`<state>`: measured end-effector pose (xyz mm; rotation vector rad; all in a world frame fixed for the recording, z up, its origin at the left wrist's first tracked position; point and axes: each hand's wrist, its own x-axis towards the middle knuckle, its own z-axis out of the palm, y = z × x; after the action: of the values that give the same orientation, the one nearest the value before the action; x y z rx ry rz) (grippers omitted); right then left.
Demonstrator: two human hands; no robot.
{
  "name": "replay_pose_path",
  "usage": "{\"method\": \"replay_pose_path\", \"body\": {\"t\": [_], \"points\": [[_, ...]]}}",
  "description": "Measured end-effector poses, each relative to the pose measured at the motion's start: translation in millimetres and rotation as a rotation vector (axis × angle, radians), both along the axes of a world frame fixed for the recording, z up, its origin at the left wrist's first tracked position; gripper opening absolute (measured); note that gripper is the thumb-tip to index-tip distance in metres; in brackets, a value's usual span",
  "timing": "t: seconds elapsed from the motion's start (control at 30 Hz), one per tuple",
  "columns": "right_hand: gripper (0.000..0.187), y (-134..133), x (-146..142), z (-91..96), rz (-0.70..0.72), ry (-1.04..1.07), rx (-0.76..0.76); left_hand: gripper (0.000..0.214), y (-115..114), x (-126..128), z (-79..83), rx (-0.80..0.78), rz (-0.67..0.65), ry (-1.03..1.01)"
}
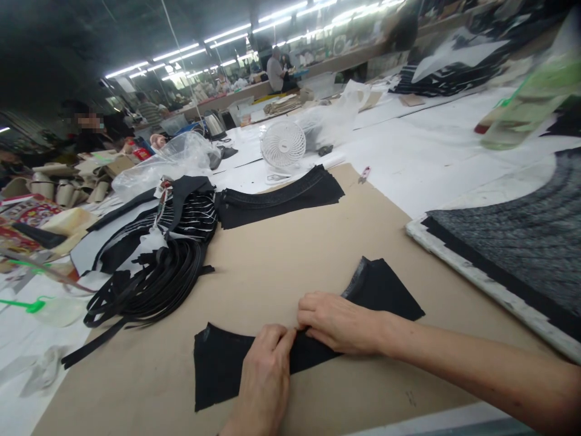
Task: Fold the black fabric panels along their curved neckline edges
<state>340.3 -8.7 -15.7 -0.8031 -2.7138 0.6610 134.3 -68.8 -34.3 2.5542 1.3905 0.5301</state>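
Note:
A curved black fabric piece [222, 366] lies flat on the brown board [281, 254] in front of me. My left hand [267, 369] rests on its middle, fingers curled and thumb pressed at the upper curved edge. From the right, my right hand [338, 321] reaches over the same piece, its fingers bent down at that edge. The two hands nearly meet, both pinching the edge there. A shiny, greyish strip shows along the curved edge at the right end. My fingertips partly hide what they grip.
Further back lie stacked curved black pieces [281, 197]. On the left sits a bundle of black strips [167, 284] beside a squeeze bottle [59, 310]. A white fan [284, 145] and small snips [364, 174] are behind. Grey-black textured pieces [508, 224] lie on a white-edged board at right.

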Motion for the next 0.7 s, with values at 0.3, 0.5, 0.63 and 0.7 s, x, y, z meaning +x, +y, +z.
{"method": "replay_pose_path", "body": {"t": [0.3, 0.5, 0.63, 0.7], "points": [[0.023, -5.8, 13.1, -9.6, 0.072, -0.001, 0.212, 0.052, -21.2, -7.3, -21.7, 0.4, -0.044, 0.129], [0.02, -2.1, 25.3, -8.8, 0.077, 0.009, 0.221, 0.054, -16.6, -2.3, -16.5, 0.292, -0.043, 0.151], [0.02, -0.9, 34.6, -10.0, 0.079, 0.027, 0.224, 0.055, -17.4, -1.9, -19.9, 0.306, -0.045, 0.155], [0.02, -0.6, 39.1, -10.7, 0.08, 0.027, 0.214, 0.055, -17.6, -2.4, -22.0, 0.324, -0.03, 0.153]]}}
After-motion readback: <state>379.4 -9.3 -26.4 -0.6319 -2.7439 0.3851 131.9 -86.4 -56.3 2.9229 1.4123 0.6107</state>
